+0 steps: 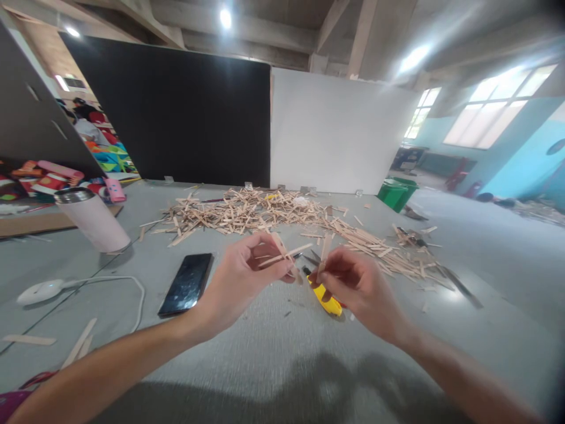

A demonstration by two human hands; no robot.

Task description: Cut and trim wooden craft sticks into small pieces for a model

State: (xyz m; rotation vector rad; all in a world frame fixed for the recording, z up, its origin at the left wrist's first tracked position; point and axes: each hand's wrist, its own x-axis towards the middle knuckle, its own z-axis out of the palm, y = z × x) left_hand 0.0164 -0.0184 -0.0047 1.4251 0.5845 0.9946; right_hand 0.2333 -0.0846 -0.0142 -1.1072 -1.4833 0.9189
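Note:
My left hand (253, 265) is closed on a small piece made of crossed wooden craft sticks (286, 255), held above the table. To its right, my right hand (348, 280) pinches a single short craft stick (325, 249) that points upward. A small gap lies between the two held pieces. Below and partly behind my right fingers rests a yellow-handled tool (327, 301). Dark pointed metal tips show between the hands, and I cannot tell which tool they belong to. Beyond both hands spreads a large heap of loose craft sticks (247, 212).
A black phone (185, 284) lies left of my left hand. Farther left are a pale tumbler (95, 221) and a white device with a cable (42, 291). Black and white panels (339, 129) stand along the back edge. A green bin (392, 194) is beyond, at right.

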